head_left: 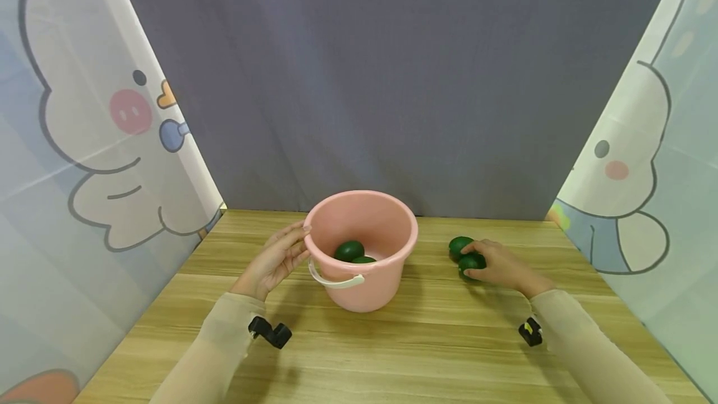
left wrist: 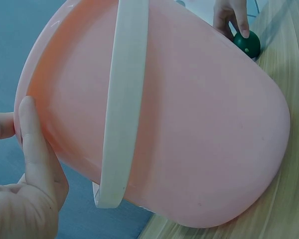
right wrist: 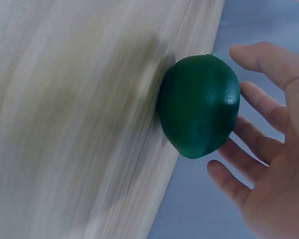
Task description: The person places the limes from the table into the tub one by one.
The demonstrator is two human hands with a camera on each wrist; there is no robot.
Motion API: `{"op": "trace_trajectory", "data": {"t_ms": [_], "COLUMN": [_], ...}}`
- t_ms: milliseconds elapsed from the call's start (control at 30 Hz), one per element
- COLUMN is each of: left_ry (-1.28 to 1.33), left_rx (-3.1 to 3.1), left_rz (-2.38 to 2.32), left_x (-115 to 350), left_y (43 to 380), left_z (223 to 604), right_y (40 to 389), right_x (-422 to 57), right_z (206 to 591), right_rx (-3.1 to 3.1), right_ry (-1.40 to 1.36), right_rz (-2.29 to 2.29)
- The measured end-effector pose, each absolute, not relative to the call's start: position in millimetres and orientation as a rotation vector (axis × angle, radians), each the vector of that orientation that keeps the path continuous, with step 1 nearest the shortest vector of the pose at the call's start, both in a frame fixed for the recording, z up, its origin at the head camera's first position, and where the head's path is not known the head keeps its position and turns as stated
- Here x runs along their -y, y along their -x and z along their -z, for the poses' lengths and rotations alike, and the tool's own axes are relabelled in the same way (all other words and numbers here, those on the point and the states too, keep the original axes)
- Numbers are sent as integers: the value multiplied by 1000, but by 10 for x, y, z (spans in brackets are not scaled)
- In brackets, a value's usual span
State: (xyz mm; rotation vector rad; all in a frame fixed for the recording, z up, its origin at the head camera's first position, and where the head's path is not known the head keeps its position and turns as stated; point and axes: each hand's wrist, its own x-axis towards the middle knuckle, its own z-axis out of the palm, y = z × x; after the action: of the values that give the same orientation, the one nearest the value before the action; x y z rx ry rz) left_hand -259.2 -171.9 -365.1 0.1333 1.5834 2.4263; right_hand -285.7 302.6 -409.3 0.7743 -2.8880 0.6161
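The right hand (head_left: 496, 264) had its fingers spread around the near green fruit (head_left: 473, 265); in the right wrist view the thumb stood clear of the skin, so no firm grip showed. The left hand (head_left: 275, 260) touched the rim of the pink bucket (head_left: 364, 292) with its fingertips, but whether these pinched the rim, I could not tell. The near fruit lay on the table (head_left: 449, 354), toward its back right corner, with the far green fruit (head_left: 457, 245) just behind it; the bucket stood near the middle of the table's back edge. The step in hand seemed to be picking up that near fruit, and the next move probably called for closing thumb and fingers on it without nudging its neighbour, while the left hand steadied the bucket. Inside the bucket lay one green fruit (head_left: 349, 250) in plain sight and a second green fruit (head_left: 363, 260) mostly cut off by the rim; anything lower was hidden. The white handle (left wrist: 124, 99) hung across the bucket's near side. The right wrist view showed only one fruit, and its fingertips partly vanished behind it. The table's front edge fell outside the head view.
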Motion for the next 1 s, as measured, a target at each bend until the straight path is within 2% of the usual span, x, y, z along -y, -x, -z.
{"op": "trace_trajectory", "data": {"t_ms": [1000], "left_ry": [-147], "left_rx": [-1578], "left_rz": [-2431], "left_x": [1738], "left_y": [2585], "left_z": [3657], "right_y": [2824], "right_x": [-3018], "right_z": [4117], "right_rx": [3015], "right_ry": [-778], "right_rz": [-718]}}
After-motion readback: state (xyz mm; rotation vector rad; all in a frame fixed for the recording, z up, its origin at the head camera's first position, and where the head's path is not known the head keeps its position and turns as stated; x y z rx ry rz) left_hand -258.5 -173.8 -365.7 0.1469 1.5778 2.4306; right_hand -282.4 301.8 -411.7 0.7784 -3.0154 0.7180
